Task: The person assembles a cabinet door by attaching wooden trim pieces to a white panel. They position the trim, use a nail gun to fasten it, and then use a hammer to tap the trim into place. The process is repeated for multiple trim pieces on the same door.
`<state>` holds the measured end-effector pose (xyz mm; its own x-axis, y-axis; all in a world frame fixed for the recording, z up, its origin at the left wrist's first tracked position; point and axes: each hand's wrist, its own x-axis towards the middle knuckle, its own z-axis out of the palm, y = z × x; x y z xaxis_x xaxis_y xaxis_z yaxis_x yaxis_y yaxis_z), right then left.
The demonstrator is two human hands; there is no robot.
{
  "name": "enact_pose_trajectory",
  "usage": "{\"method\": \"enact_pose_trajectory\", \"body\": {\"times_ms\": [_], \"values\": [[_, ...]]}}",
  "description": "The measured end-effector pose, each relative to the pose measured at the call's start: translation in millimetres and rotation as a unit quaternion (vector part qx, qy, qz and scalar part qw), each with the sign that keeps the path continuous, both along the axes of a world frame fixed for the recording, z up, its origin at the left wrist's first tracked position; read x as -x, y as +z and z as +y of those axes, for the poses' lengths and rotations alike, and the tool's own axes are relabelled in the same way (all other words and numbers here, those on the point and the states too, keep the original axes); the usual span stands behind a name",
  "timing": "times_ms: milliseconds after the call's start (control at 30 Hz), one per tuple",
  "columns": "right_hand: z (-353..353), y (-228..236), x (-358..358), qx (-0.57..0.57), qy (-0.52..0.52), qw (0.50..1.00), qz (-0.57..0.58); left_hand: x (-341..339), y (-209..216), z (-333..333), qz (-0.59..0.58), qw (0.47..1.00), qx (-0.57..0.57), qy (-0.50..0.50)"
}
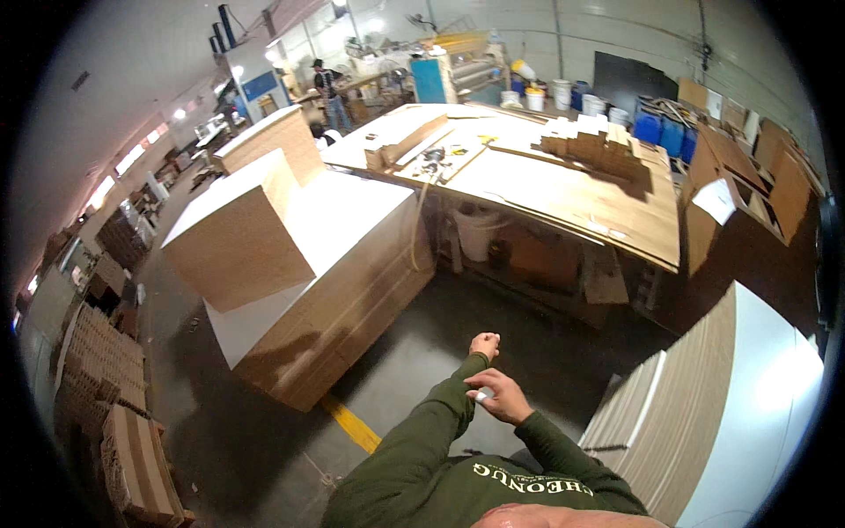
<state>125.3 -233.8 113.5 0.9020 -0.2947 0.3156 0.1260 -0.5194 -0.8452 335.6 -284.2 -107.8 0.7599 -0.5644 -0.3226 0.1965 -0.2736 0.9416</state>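
Above the dark floor, my left hand [485,345] is stretched forward with its fingers curled into a loose fist. Whatever it may hold is hidden. Just behind it, my right hand [505,399] is bent inward beside the green sleeve [449,405] of my left arm, fingers curled toward the thumb. A small white patch [481,394] shows at the thumb; I cannot tell whether it is a wrapping or a held piece. Both hands are apart from the boards and the table around them.
At left is a long stack of white-topped boards [352,220] with a smaller stack [242,229] on it. Ahead, a wooden worktable [546,194] carries tools and wood strips [598,150]. Upright panels [695,396] stand at right. Farther back is another person [332,92].
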Motion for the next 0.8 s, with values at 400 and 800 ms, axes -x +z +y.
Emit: {"method": "enact_pose_trajectory", "body": {"times_ms": [400,800], "values": [[-124,70,-187,-0.271,0.319,0.906,-0.069,-298,181,-35,0.015,0.836,0.081,0.543],[-180,170,-366,0.096,0.329,0.903,-0.259,-420,339,-27,-0.594,0.705,-0.288,0.259]]}}
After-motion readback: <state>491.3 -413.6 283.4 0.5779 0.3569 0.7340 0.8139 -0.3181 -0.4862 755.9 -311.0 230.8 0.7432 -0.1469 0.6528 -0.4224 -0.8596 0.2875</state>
